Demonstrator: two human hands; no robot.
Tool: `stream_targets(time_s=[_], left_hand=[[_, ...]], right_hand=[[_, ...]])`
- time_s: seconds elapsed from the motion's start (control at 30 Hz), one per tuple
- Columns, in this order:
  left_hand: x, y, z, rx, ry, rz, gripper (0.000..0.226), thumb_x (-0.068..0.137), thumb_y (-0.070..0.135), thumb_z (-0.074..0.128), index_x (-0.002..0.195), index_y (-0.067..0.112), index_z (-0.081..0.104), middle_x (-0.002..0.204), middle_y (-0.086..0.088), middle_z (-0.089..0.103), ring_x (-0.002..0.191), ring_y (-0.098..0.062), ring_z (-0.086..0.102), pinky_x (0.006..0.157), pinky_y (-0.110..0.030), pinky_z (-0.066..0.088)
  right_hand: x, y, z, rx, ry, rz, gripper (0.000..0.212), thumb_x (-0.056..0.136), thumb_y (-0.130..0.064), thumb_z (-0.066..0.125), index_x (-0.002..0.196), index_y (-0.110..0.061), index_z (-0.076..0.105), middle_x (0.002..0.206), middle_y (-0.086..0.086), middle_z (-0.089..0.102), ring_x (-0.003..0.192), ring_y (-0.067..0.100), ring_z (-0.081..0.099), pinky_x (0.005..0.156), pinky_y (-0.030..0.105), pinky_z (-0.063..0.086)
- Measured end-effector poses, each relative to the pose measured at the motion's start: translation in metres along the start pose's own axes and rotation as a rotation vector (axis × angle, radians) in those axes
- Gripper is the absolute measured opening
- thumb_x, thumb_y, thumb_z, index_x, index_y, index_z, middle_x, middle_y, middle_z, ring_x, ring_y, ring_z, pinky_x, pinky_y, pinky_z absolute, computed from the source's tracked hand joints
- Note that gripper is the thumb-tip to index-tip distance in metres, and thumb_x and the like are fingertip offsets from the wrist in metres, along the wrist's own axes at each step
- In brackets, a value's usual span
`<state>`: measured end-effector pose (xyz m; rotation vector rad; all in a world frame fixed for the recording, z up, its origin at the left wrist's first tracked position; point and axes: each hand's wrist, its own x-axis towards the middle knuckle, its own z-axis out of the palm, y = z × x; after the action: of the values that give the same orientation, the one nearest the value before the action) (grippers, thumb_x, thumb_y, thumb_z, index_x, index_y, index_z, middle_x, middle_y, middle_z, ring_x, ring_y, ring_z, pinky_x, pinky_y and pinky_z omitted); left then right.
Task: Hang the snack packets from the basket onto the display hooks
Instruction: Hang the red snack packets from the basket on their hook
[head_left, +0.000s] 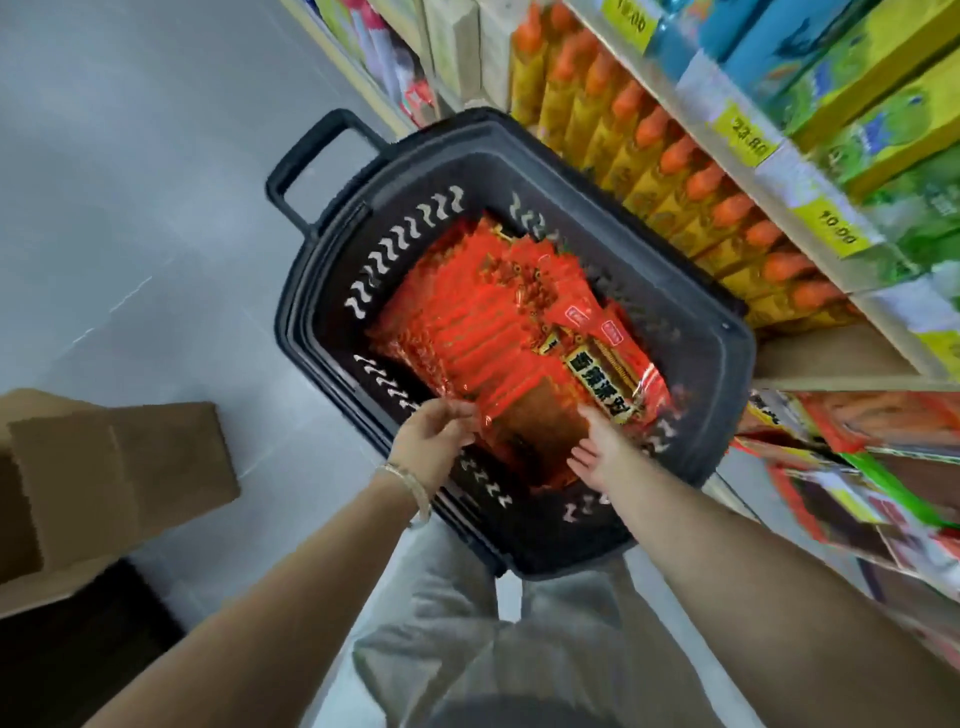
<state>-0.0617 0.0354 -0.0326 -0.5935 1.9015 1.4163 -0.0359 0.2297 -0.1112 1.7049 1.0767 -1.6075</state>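
Trousers (467, 623) frame basket (722, 395), 12 o'clock from my knees, snack packets (483, 322) stacked inside. My left hand (434, 436) pinches the stack's 7 o'clock edge; right hand (597, 449), fingers straight, presses its 5 o'clock side (judged: squaring a bundle for lifting).

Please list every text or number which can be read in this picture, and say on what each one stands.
"23.80": middle price tag, yellow, on the shelf edge.
"10.00": near price tag, same edge.
Far price tag: seems "10.00", blurred.
Snack packet in the basket: large Chinese characters, too blurred to read.
Shelf boxes: print unreadable.
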Motion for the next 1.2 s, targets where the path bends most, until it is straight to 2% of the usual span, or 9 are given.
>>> stream_targets(time_s=[0.2, 0.33, 0.47, 0.57, 0.67, 0.9, 1.0, 1.1, 1.2], left_hand=[[0.066, 0.021, -0.024, 0.236, -0.154, 0.024, 0.018, 0.093, 0.006, 0.047, 0.099, 0.016, 0.060, 0.089, 0.007, 0.065, 0.078, -0.007, 0.061, 0.062, -0.006, 0.045], [0.095, 0.029, -0.032, 0.276, -0.184, 0.034, 0.017, 0.094, 0.006, 0.047, 0.097, 0.017, 0.059, 0.087, 0.009, 0.065, 0.075, -0.003, 0.061, 0.063, -0.007, 0.046], [0.109, 0.031, -0.036, 0.250, -0.189, 0.015, 0.015, 0.094, 0.003, 0.048, 0.098, 0.012, 0.059, 0.085, 0.006, 0.064, 0.069, -0.001, 0.060, 0.058, -0.005, 0.045], [0.115, 0.028, -0.040, 0.253, -0.178, -0.005, 0.013, 0.093, 0.005, 0.050, 0.094, 0.014, 0.059, 0.085, 0.006, 0.064, 0.070, -0.001, 0.060, 0.057, -0.005, 0.044], [0.121, 0.025, -0.044, 0.333, -0.181, -0.039, 0.014, 0.092, 0.013, 0.054, 0.089, 0.026, 0.059, 0.092, 0.008, 0.067, 0.076, -0.001, 0.063, 0.068, -0.013, 0.046], [0.129, 0.019, -0.044, 0.345, -0.188, -0.122, 0.030, 0.084, 0.029, 0.066, 0.111, 0.024, 0.054, 0.103, 0.005, 0.065, 0.092, -0.009, 0.063, 0.089, -0.030, 0.048], [0.131, 0.025, -0.038, 0.378, -0.260, -0.094, 0.054, 0.076, 0.038, 0.074, 0.122, 0.022, 0.051, 0.108, 0.007, 0.064, 0.102, -0.012, 0.060, 0.099, -0.035, 0.045], [0.129, 0.038, -0.035, 0.363, -0.465, -0.067, 0.052, 0.060, 0.050, 0.079, 0.104, 0.029, 0.063, 0.099, 0.008, 0.072, 0.097, -0.011, 0.066, 0.096, -0.032, 0.046], [0.130, 0.043, -0.040, 0.383, -0.369, -0.132, 0.055, 0.058, 0.056, 0.078, 0.102, 0.031, 0.058, 0.098, 0.008, 0.067, 0.090, -0.014, 0.062, 0.090, -0.032, 0.045]], right_hand=[[0.042, 0.008, 0.036, 0.124, 0.219, 0.045, 0.060, 0.093, -0.045, 0.050, 0.143, -0.015, 0.035, 0.142, 0.011, 0.045, 0.126, 0.032, 0.046, 0.105, 0.045, 0.039], [0.061, 0.004, 0.063, 0.005, 0.362, -0.037, 0.069, 0.095, -0.052, 0.041, 0.150, -0.019, 0.017, 0.152, 0.013, 0.028, 0.137, 0.035, 0.032, 0.112, 0.047, 0.027], [0.064, 0.009, 0.069, -0.164, 0.446, -0.316, 0.076, 0.084, -0.047, 0.064, 0.146, -0.021, 0.028, 0.149, 0.009, 0.030, 0.133, 0.034, 0.037, 0.106, 0.048, 0.038], [0.065, 0.008, 0.060, -0.259, 0.473, -0.276, 0.100, 0.072, -0.053, 0.074, 0.148, -0.024, 0.016, 0.145, 0.013, 0.028, 0.132, 0.035, 0.034, 0.105, 0.050, 0.038], [0.063, 0.010, 0.048, -0.215, 0.408, -0.262, 0.103, 0.066, -0.056, 0.077, 0.145, -0.019, 0.023, 0.140, 0.012, 0.038, 0.127, 0.034, 0.042, 0.100, 0.045, 0.039], [0.022, 0.016, 0.026, -0.053, 0.107, -0.469, 0.029, 0.076, -0.044, 0.074, 0.098, -0.033, 0.059, 0.099, -0.015, 0.066, 0.096, 0.007, 0.062, 0.082, 0.025, 0.046], [0.000, 0.013, 0.022, -0.009, -0.050, -0.516, 0.026, 0.078, -0.037, 0.074, 0.101, -0.035, 0.061, 0.098, -0.017, 0.070, 0.094, -0.001, 0.065, 0.077, 0.016, 0.047], [-0.016, 0.007, 0.027, 0.045, -0.257, -0.501, 0.040, 0.070, -0.039, 0.076, 0.107, -0.034, 0.061, 0.106, -0.015, 0.070, 0.100, 0.002, 0.064, 0.085, 0.023, 0.050], [-0.017, 0.004, 0.037, 0.100, -0.275, -0.447, 0.062, 0.058, -0.049, 0.078, 0.114, -0.029, 0.060, 0.115, -0.010, 0.067, 0.110, 0.009, 0.060, 0.097, 0.034, 0.044]])
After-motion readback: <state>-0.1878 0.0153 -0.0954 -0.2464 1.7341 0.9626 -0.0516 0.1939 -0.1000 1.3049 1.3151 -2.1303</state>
